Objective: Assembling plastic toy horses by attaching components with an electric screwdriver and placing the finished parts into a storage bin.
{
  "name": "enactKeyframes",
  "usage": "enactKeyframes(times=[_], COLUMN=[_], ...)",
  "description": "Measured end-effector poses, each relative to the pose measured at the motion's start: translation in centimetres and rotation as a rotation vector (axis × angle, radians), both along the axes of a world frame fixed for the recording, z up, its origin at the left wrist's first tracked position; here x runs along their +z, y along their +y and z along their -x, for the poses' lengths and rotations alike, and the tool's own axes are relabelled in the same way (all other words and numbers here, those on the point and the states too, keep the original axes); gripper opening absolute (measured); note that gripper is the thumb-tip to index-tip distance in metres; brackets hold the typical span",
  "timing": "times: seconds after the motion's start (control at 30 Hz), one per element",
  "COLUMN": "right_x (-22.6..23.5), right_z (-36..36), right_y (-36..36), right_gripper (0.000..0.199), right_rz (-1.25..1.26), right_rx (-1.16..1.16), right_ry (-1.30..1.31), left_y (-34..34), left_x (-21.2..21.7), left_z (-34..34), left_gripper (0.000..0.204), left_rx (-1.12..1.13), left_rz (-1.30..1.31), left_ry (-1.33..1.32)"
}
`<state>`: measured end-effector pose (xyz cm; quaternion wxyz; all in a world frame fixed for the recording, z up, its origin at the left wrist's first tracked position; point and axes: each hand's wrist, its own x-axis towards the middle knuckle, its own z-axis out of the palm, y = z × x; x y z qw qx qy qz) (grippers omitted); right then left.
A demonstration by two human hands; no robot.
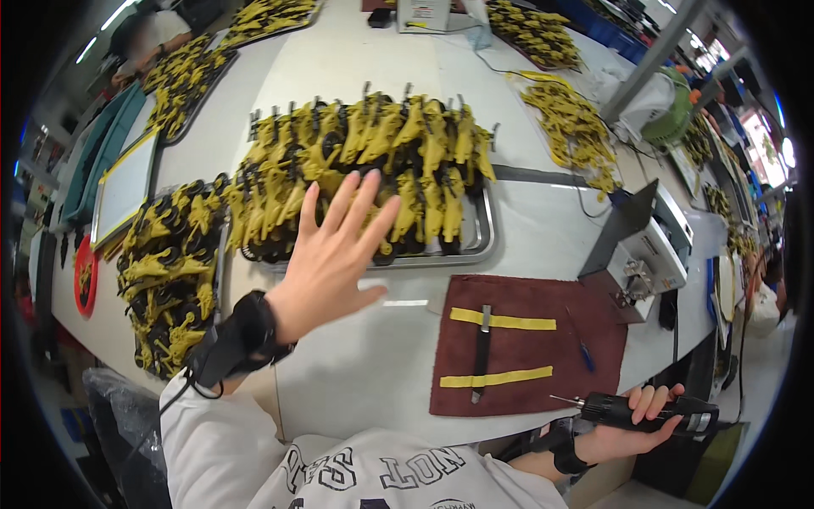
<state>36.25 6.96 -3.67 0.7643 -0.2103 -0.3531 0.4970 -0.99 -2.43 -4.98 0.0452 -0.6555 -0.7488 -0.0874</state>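
Observation:
My left hand [335, 263] is spread flat with nothing in it, over the near edge of a metal tray [475, 254]. Tightly packed rows of yellow and black plastic parts [432, 208] fill that tray, some with metal pieces sticking up at the back. My right hand [640, 424] is closed around a black electric screwdriver [610, 410], whose thin bit points left past the mat's lower right corner. On the brown cloth mat [526, 348] a slim black bar with metal ends [482, 352] lies across two yellow tape strips. A small blue-handled screwdriver [587, 356] rests to its right.
A grey metal device [644, 263] stands right of the mat. Left are another tray of yellow and black parts [174, 271], a red bowl [86, 276] and a framed white board [123, 191]. More parts [568, 123] lie at the far right. A person sits at far left.

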Motion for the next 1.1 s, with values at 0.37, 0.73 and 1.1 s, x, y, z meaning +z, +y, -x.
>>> enactKeyframes(times=[0.37,0.73,1.1], right_x=[-2.8,-3.4,0.4], right_z=[-3.8,-3.0,-2.0], right_y=[-0.3,1.1,8.6], right_gripper=[0.037,0.042,0.041], right_rz=[-0.016,0.044,-0.145], right_rx=[0.088,0.09,-0.137], right_ry=[0.015,0.013,-0.258], left_y=[1.9,5.1,4.7], left_x=[2.1,-5.3,-8.6], left_z=[-2.4,-13.8,-13.5], left_gripper=[0.086,0.084,0.092], left_rx=[0.213,-0.418,-0.564], left_rz=[-0.122,0.098,0.134], left_ry=[0.179,-0.45,-0.409])
